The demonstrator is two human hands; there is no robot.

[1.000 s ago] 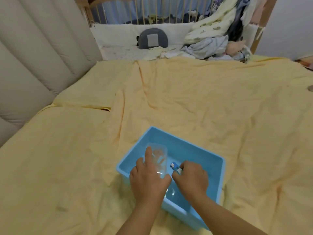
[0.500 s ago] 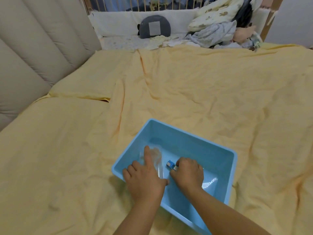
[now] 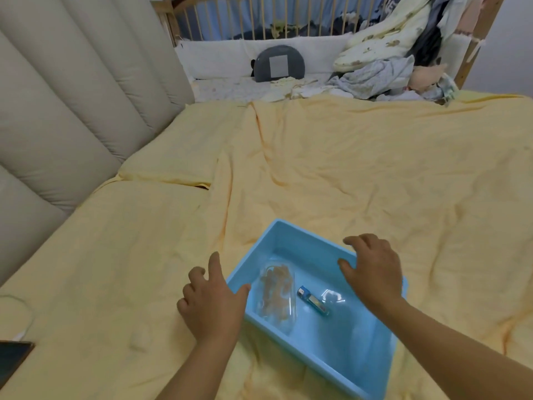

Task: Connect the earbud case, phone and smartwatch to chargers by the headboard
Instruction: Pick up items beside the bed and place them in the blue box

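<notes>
A light blue plastic bin sits on the yellow bedsheet. Inside it lie a clear plastic case with tan contents, a small blue plug-like item and a small clear piece. My left hand hovers at the bin's left rim, fingers relaxed, holding nothing. My right hand rests over the bin's right rim, fingers spread and empty. A dark phone lies at the lower left edge, with a white cable on the sheet beside it. No smartwatch is in view.
A padded beige headboard runs along the left. A wooden crib with a grey cushion and piled clothes stands past the bed's far edge. Wrinkled yellow sheet spreads beyond the bin.
Both hands let go of the clear case and the blue item, which now lie in the bin. The hands moved apart to the bin's left and right rims.
</notes>
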